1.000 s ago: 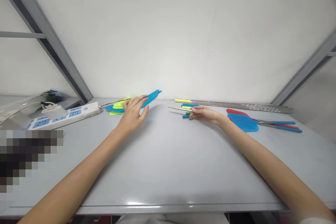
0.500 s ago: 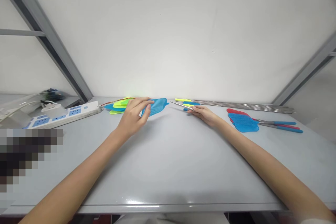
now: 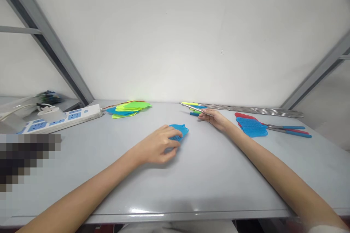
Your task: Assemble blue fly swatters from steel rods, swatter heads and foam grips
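In the middle of the table, my left hand [image 3: 161,145] grips a blue fly swatter head [image 3: 181,129] between its fingers and covers much of it. The slotted head is held low over the tabletop with its small neck pointing away. Further back on the right, my right hand [image 3: 214,118] is closed on a thin metal rod [image 3: 193,107], tilted up and leftward. Just behind that hand lies a bundle of metal rods [image 3: 246,109] with yellow, green and blue grips [image 3: 194,114] at the left end.
A pile of yellow, green and blue swatter heads [image 3: 133,107] lies at the back left. Beside it is a white power strip [image 3: 90,113] with a plug in it. Blue and red fly swatters [image 3: 253,127] with handles lie at the right. A wall [image 3: 175,43] rises behind the table.
My left hand has brought the blue swatter head from beside the pile toward me and to the right, lower over the table. My right hand with the rod has hardly moved.
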### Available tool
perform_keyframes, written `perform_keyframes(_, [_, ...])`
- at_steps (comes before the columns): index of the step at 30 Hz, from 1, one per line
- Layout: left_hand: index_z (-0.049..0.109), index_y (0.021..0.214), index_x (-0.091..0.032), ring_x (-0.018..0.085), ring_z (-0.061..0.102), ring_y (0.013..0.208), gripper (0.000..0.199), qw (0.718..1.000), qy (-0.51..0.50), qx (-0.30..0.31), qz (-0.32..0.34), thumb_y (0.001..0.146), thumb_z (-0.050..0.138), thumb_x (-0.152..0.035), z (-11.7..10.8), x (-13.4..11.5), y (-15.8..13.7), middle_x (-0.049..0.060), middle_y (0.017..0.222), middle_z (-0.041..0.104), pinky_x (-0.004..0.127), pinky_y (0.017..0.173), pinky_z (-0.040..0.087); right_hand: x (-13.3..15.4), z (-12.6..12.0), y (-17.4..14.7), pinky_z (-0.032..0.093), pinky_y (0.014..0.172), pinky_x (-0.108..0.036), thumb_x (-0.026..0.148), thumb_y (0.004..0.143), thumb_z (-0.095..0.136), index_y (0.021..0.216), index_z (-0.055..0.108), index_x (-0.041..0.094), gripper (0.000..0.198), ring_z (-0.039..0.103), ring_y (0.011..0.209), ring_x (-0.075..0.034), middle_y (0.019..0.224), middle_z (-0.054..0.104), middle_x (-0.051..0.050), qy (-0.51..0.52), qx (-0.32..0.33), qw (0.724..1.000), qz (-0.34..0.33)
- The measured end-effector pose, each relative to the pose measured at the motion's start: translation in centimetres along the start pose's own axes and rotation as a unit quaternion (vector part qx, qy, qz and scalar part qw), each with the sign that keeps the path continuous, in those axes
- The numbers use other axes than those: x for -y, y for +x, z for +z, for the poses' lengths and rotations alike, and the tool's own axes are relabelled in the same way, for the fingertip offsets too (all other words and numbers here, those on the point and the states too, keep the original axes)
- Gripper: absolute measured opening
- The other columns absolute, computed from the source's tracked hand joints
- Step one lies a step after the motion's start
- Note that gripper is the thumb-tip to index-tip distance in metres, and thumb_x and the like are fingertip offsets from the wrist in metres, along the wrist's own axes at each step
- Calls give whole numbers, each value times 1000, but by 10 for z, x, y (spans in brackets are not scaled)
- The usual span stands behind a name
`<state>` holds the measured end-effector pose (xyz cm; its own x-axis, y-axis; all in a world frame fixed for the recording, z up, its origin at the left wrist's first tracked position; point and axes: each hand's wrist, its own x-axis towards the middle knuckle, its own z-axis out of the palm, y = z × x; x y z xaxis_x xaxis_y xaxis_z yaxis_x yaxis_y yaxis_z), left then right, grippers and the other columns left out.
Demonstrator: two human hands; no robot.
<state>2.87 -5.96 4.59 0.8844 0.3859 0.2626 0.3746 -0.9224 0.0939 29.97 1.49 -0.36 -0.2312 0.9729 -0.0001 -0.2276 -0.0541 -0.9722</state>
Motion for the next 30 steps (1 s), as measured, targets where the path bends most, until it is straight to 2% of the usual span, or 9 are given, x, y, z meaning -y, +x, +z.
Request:
perform_keyframes(3, [61,79,-22,18,48,87,25,998,-35,43,12,71,38,-16,11,-8,1,4,100,54,33,82,34,1,-2,0,42,75,-32,27,70,55,74,58,15,13,57,67,-15,67,59,-4,11,-7,1000,10])
perform_keyframes(7, [59,83,-22,16,48,88,24,997,-75,22,-9,73,37,-17,20,-9,4,4,98,54,31,83,34,4,-4,-1,42,67,-28,28,68,55,74,57,15,14,51,57,-11,59,53,0,9,-5,1000,22])
perform_keyframes(10, [53,98,-21,18,44,99,27,995,-62,-34,-76,78,37,-29,27,-2,6,6,107,50,33,89,30,7,-7,-2,41,64,-27,29,68,56,74,57,15,15,48,54,-10,56,50,1,6,-3,1000,30])
perform_keyframes(12, [44,112,-21,23,35,110,43,988,-36,-57,-139,76,40,-43,32,5,6,9,119,41,38,91,26,9,-9,-2,41,63,-27,28,67,56,75,57,16,15,46,53,-9,56,49,1,5,-2,999,33])
perform_keyframes(14, [32,122,-19,28,26,116,63,977,-22,-49,-205,70,41,-54,37,13,3,13,126,32,45,91,22,10,-11,-2,41,62,-27,28,67,57,75,57,15,15,46,54,-9,56,48,1,2,0,999,40])
perform_keyframes(16, [24,126,-19,30,25,116,70,969,-33,-19,-243,70,38,-58,40,19,0,14,127,30,47,90,21,11,-13,-2,40,61,-26,27,67,57,76,57,15,15,45,54,-9,57,49,1,-1,2,999,47])
perform_keyframes(20, [18,128,-23,27,24,117,68,971,-68,27,-227,72,35,-58,34,25,-3,12,127,31,46,92,19,14,-12,-2,39,59,-25,27,67,57,78,57,17,15,45,54,-9,60,50,1,14,0,999,44])
perform_keyframes(26, [13,130,-27,26,18,121,69,974,-91,77,-193,72,37,-55,24,28,-12,8,134,22,43,95,18,11,-3,-8,38,55,-23,27,70,54,83,56,19,15,45,55,-8,66,51,1,99,-21,995,21])
perform_keyframes(30, [24,127,-31,28,19,121,60,982,-73,72,-161,73,39,-53,22,23,-24,6,134,23,44,95,20,-3,16,-28,37,53,-24,27,70,53,77,56,18,12,41,51,-9,63,50,0,108,-80,991,15])
